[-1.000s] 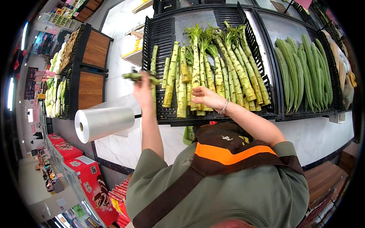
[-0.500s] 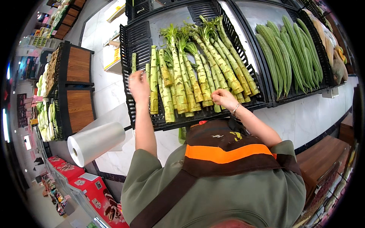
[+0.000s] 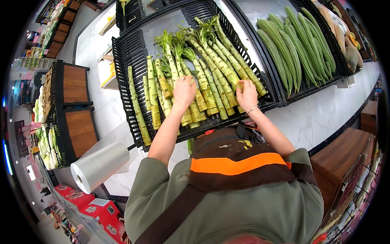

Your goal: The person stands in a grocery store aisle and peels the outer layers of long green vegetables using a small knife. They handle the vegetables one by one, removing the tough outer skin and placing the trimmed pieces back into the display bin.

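Celtuce stalks: Ringed green celtuce stalks (image 3: 208,97) lie side by side in a black slatted crate (image 3: 135,53), cut ends toward its near edge and leafy tops (image 3: 164,40) toward the far edge.
Left hand: Fingers curl downward as the left hand (image 3: 185,91) reaches over the middle of the row; whether it grips a stalk cannot be told, its fingertips being hidden.
Right hand: Narrowly bent, the right hand (image 3: 247,94) is at the cut ends near the crate's near right corner; a firm hold cannot be confirmed.
Lone stalk: A single slim stalk (image 3: 139,107) lies along the crate's left edge, apart from the main row.
Tidy handling: Straightening the row likely goes best with light pressure on the thick stems, sparing the leafy tops, and with cut ends kept level along the near edge.
Next crate: Ridged luffas (image 3: 284,59) lie lengthwise beyond the right edge.
Bag roll: A roll of clear plastic bags (image 3: 101,166) hangs outside the near left corner.
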A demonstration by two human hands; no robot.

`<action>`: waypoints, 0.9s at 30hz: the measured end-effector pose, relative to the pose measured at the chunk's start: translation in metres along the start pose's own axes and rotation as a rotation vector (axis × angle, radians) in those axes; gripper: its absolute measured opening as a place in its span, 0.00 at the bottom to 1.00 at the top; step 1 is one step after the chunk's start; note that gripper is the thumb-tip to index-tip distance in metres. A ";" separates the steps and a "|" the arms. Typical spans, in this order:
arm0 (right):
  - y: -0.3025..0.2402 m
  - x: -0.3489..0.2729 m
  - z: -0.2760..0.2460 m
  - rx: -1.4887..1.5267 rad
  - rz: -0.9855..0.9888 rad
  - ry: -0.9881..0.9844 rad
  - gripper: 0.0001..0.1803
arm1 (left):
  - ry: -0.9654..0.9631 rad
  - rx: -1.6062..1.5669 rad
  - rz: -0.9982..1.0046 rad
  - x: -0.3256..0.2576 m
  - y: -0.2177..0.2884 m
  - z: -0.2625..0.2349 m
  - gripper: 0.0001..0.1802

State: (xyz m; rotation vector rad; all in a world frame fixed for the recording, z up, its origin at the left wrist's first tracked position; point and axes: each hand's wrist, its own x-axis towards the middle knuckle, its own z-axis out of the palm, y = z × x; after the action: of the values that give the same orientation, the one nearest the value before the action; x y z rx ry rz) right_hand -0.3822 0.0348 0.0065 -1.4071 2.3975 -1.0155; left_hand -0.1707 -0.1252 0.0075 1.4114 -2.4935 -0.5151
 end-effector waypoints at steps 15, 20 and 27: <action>0.020 0.010 0.021 -0.223 -0.007 -0.045 0.24 | -0.661 0.382 -0.087 0.146 0.028 0.038 0.30; 0.019 0.011 0.020 -0.209 -0.003 -0.070 0.23 | -0.576 0.374 -0.034 0.158 0.023 0.045 0.29; 0.020 0.012 0.019 -0.183 0.013 -0.084 0.22 | -0.335 -0.158 -0.266 0.138 0.009 0.015 0.28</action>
State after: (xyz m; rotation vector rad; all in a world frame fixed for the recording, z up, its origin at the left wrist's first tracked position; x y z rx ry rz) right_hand -0.3939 0.0223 -0.0183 -1.4584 2.4875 -0.7337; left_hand -0.2539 -0.2369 0.0016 1.7218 -2.4446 -1.0564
